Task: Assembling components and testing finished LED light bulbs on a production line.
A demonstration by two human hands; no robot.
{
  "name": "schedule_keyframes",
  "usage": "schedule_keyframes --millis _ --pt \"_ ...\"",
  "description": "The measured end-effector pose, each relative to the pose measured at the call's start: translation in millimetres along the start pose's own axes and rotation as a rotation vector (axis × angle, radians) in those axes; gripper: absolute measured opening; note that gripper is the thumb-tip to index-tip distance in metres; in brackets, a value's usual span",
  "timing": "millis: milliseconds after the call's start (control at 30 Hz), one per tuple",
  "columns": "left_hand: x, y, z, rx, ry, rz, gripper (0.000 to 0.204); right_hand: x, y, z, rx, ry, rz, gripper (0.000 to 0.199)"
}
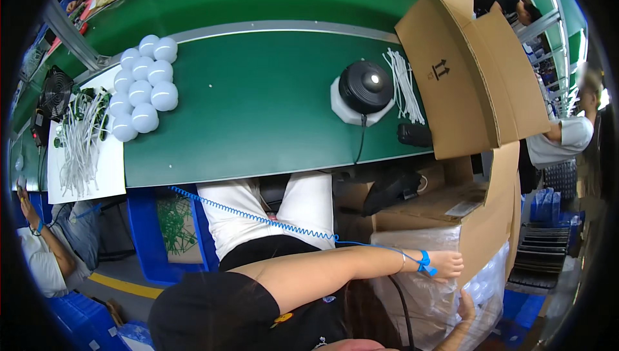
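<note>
My left arm reaches across to the right, and my left hand (pixel 445 264), with a blue wrist strap (pixel 426 263), has its fingers curled on the edge of a clear plastic bag (pixel 412 299). The bag lines an open cardboard box (pixel 488 235) at my right side. Lower down, my right hand (pixel 466 307) grips the bag's other side, its fingers partly hidden by the film. Between and beyond my hands, white rounded things (pixel 480 284) show blurred through the plastic. A coiled blue cord (pixel 258 219) runs from the strap over my lap.
On the green table (pixel 258 106) stand several white globe bulb covers (pixel 141 93), white wires (pixel 82 151) on a white sheet, a round black device (pixel 366 87), and white cable ties (pixel 404 87). A tall open carton (pixel 451 74) rises at right. A blue bin (pixel 145 235) sits below.
</note>
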State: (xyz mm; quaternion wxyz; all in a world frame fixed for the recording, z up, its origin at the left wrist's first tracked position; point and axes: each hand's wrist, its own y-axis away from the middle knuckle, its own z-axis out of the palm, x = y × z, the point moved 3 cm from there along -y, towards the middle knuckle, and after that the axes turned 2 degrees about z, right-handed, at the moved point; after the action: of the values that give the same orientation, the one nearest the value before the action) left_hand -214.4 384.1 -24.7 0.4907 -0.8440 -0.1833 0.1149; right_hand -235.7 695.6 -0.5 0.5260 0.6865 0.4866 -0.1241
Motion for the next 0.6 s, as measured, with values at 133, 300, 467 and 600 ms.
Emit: schedule_keyframes --millis 133,300,467,600 --pt "-11 11 -9 0.002 0.003 -0.13 0.05 -11 4 36 -0.005 0.041 -0.035 0.048" --pt "-23 16 -14 -0.045 0.071 -0.096 0.074 -8 7 29 0.024 0.107 -0.077 0.047" --pt "-23 18 -13 0.012 0.003 -0.101 0.084 11 1 -5 0.076 0.125 -0.086 0.046" --pt "-27 20 -12 0.041 0.114 -0.14 0.084 6 -14 -12 0.116 0.138 -0.109 0.046"
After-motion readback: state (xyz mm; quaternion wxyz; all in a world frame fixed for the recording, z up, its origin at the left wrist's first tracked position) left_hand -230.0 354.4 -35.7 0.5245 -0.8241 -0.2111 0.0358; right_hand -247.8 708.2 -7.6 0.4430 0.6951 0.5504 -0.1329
